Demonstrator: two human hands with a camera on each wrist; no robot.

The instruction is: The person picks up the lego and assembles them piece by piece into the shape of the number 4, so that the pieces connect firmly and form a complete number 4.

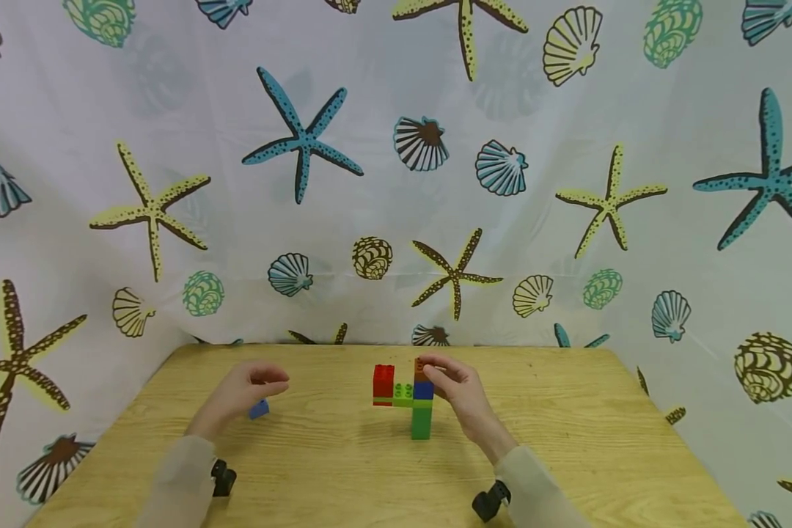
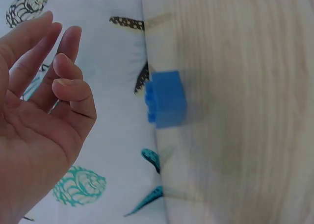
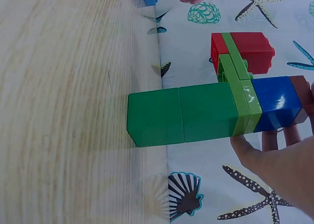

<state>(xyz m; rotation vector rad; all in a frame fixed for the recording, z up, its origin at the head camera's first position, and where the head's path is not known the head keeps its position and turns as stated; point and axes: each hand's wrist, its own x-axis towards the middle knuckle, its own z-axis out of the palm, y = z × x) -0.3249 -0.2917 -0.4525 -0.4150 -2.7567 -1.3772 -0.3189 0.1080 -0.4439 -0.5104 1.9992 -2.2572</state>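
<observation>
A tower of toy building bricks stands upright on the wooden table: green bricks [image 3: 181, 115] at the bottom, light green plates [image 3: 240, 99] above, then a dark blue brick [image 3: 277, 104] and a brown brick [image 1: 419, 372] on top. A light green arm [image 1: 403, 396] juts left and carries a red brick [image 1: 383, 381]. My right hand [image 1: 465, 400] grips the tower's upper end, fingers around the brown and dark blue bricks. My left hand [image 1: 247, 392], fingers loosely bent, holds nothing. Near it a loose blue brick [image 2: 169, 99] lies on its side, studs facing away.
The wooden table [image 1: 330, 469] runs back to a white cloth [image 1: 383, 205] printed with starfish and shells, which also hangs along both sides. A small black camera [image 1: 222, 478] sits at the left wrist, another camera [image 1: 491, 501] at the right.
</observation>
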